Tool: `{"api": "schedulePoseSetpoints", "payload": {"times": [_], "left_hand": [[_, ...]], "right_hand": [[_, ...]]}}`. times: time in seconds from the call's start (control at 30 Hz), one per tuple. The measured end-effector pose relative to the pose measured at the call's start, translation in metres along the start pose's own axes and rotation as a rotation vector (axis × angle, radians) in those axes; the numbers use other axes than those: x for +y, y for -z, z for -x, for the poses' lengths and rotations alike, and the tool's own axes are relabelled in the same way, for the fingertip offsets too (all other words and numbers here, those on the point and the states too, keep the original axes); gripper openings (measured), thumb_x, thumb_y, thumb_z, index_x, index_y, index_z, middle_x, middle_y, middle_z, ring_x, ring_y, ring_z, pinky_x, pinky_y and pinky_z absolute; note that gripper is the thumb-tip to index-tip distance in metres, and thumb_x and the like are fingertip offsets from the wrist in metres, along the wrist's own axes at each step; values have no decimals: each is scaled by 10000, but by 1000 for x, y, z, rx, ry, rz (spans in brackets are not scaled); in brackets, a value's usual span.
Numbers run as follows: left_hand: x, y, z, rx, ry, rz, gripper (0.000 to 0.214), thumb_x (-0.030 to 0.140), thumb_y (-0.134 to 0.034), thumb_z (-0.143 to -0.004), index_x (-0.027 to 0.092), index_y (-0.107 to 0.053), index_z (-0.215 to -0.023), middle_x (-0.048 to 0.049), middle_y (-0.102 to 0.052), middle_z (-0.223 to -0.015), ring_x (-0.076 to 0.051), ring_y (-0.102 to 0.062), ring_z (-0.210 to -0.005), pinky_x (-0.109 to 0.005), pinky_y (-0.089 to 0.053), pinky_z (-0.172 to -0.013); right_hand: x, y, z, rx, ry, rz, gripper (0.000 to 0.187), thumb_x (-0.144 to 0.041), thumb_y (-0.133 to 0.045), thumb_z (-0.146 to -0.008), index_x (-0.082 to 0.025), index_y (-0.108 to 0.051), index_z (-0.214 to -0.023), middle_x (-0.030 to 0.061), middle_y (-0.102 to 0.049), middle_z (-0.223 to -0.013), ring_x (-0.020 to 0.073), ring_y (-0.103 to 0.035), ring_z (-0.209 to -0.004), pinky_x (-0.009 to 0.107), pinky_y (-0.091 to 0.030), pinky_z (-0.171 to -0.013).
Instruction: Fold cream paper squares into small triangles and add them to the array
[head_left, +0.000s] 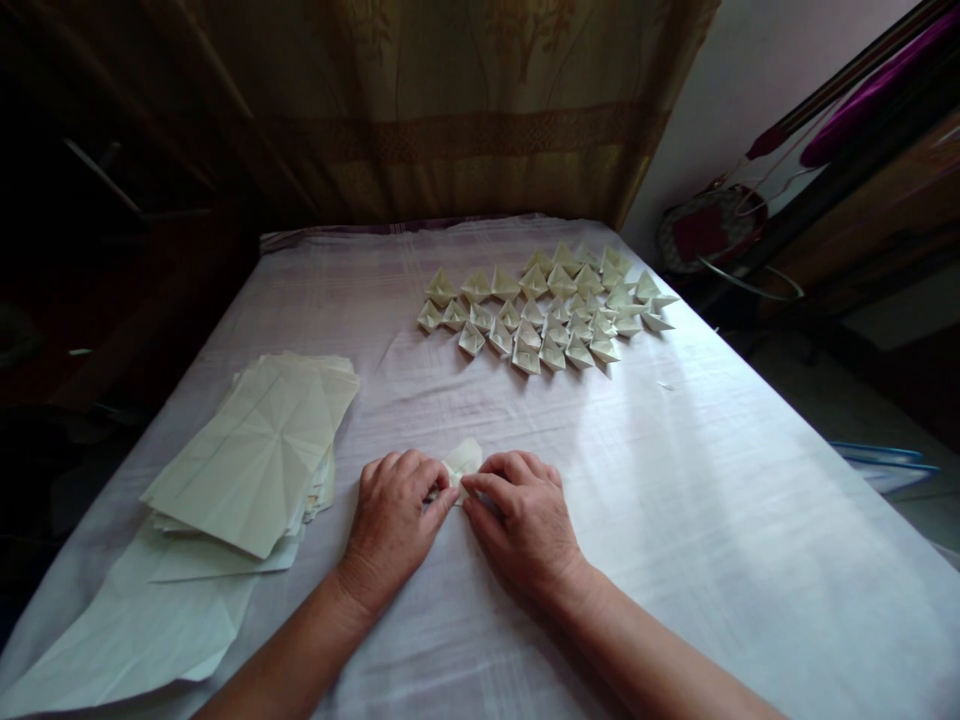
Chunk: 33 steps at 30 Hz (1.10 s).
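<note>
A small folded piece of paper lies at the front middle of the cloth-covered table, partly hidden behind my fingers. From its left side my left hand pinches it between thumb and fingers. My right hand grips the right side the same way, its fingertips close to the left ones. Beyond the hands stand several folded paper boats in uneven rows. To the left of my left hand is a stack of creased paper sheets, the top one marked with star-shaped fold lines.
A pale checked cloth covers the table. Larger loose sheets stick out below the stack near the front left. A brown curtain hangs behind the far edge. At the right, a round bag hangs near the wall.
</note>
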<state>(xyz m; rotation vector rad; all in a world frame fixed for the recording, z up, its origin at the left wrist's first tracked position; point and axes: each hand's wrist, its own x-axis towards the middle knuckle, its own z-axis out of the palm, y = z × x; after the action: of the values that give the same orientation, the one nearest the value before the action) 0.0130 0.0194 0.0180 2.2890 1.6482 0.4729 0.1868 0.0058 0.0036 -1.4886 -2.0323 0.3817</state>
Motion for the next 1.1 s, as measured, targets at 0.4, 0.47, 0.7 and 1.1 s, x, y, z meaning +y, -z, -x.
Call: {"api": "schedulePoseSetpoints", "payload": {"times": [0.4, 0.47, 0.7, 1.1], "left_hand": [[-9, 4, -1, -53, 10, 77, 61, 202, -634, -863, 226, -612, -812, 11, -651, -848, -192, -573, -866, -347, -381, -810], [-15, 6, 0, -57, 9, 78, 63, 202, -625, -861, 223, -607, -804, 8, -650, -844, -194, -576, -862, -348, -389, -810], [-21, 11, 8, 0, -33, -29, 48, 204, -614, -874, 228, -637, -839, -6, -659, -864, -208, -584, -842, -360, -406, -788], [-1, 7, 12, 85, -422, -268, 169, 153, -587, -919, 230, -660, -1051, -15, -687, -866, -205, -590, -859, -382, -408, -848]], "right_hand": [[1, -2, 0, -22, -32, -1, 166, -202, -719, -803, -276, -714, -952, 28, -668, -951, 226, -555, -938, 375, -343, -807], [1, -2, 0, -26, -29, -1, 169, -204, -719, -806, -278, -713, -958, 29, -669, -956, 227, -555, -941, 375, -342, -804], [0, -2, 0, -27, -30, 1, 169, -209, -725, -803, -274, -719, -959, 28, -669, -963, 226, -559, -956, 378, -345, -829], [25, 0, -14, -34, 172, 46, 364, -83, -589, -827, -269, -701, -1120, 78, -639, -1217, 235, -561, -1078, 372, -421, -869]]}}
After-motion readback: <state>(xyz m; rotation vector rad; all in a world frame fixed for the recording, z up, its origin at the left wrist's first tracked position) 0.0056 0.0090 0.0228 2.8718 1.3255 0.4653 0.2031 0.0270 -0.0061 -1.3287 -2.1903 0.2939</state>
